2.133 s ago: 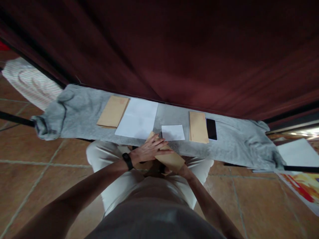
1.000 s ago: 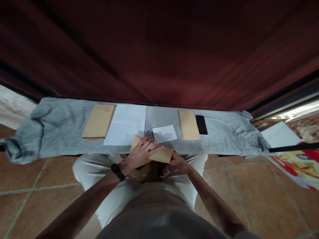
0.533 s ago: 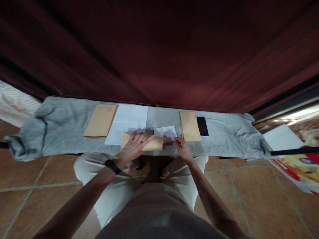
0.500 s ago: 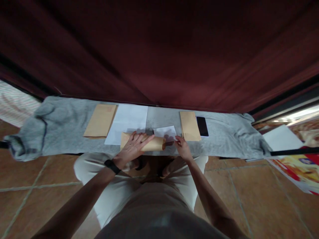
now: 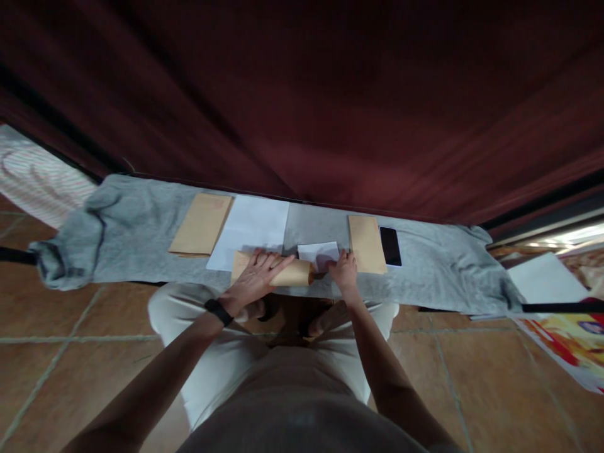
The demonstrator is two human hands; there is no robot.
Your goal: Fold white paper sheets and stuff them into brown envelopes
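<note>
Lying under left hand [image 5: 257, 277]: envelope [image 5: 295, 274]

a home: tiled floor [image 5: 70, 327], maroon curtain [image 5: 330, 94].

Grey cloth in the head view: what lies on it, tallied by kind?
Brown envelopes: 3, left, under the left hand, right
White paper sheets: 2, large, small folded at the right hand
Black phones: 1
Total: 6
</note>
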